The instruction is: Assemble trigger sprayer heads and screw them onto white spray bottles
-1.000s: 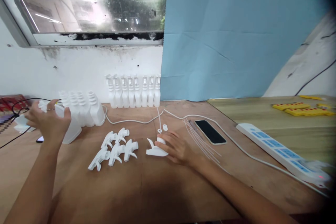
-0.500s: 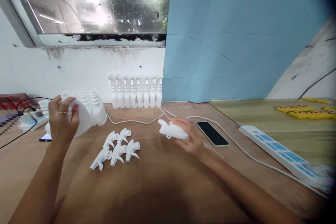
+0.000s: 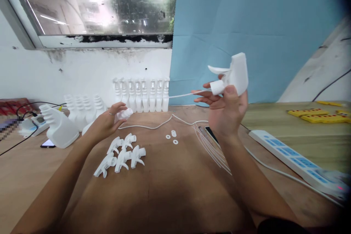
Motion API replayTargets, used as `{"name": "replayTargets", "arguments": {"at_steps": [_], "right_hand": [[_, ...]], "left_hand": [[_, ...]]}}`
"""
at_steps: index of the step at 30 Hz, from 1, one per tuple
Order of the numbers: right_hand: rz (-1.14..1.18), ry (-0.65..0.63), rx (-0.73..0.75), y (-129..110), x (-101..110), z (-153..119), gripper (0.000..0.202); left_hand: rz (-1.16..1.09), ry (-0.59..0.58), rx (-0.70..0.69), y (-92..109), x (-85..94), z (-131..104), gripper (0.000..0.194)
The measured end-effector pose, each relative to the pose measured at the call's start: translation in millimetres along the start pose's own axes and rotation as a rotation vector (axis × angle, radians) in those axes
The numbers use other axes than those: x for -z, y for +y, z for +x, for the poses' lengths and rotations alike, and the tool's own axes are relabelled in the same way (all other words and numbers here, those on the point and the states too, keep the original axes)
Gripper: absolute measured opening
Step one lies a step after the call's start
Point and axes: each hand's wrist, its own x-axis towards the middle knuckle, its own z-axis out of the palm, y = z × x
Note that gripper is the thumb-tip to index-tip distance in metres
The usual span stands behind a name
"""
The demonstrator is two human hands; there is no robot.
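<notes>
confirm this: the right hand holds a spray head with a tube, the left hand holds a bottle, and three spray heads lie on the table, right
Not quite: five spray heads lie on the table, not three, as the head view shows. The right hand does hold a spray head with a tube, and the left hand a bottle.

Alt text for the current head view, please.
A person's right hand holds up a white trigger spray head with a thin tube running from it, while the left hand holds a white bottle, mostly hidden. Five loose spray heads lie on the brown table below, and a row of white spray bottles stands along the wall.
</notes>
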Motion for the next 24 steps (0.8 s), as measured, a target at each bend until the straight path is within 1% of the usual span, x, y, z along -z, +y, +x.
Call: {"name": "replayTargets", "arguments": {"at_steps": [3, 7, 12, 17, 20, 24], "right_hand": [[-0.036, -0.048, -0.003, 2, 2, -3, 0.034], [-0.018, -0.043, 0.006, 2, 3, -2, 0.036], [0.024, -0.046, -0.014, 2, 2, -2, 0.031], [0.031, -0.088, -0.051, 12, 0, -6, 0.03], [0.029, -0.173, -0.114, 21, -1, -11, 0.03], [-0.045, -0.374, -0.206, 25, -4, -19, 0.032]], "left_hand": [[-0.021, -0.006, -0.017, 8, -0.3, 8, 0.051], [-0.04, -0.037, -0.022, 14, -3.7, 14, 0.053], [-0.076, -0.049, -0.047, 16, -6.4, 14, 0.052], [-0.118, -0.051, -0.059, 22, -8.0, 12, 0.052], [-0.222, -0.021, -0.12, 34, -11.9, 11, 0.053], [-0.41, 0.1, -0.205, 60, -22.3, 7, 0.056]]}}
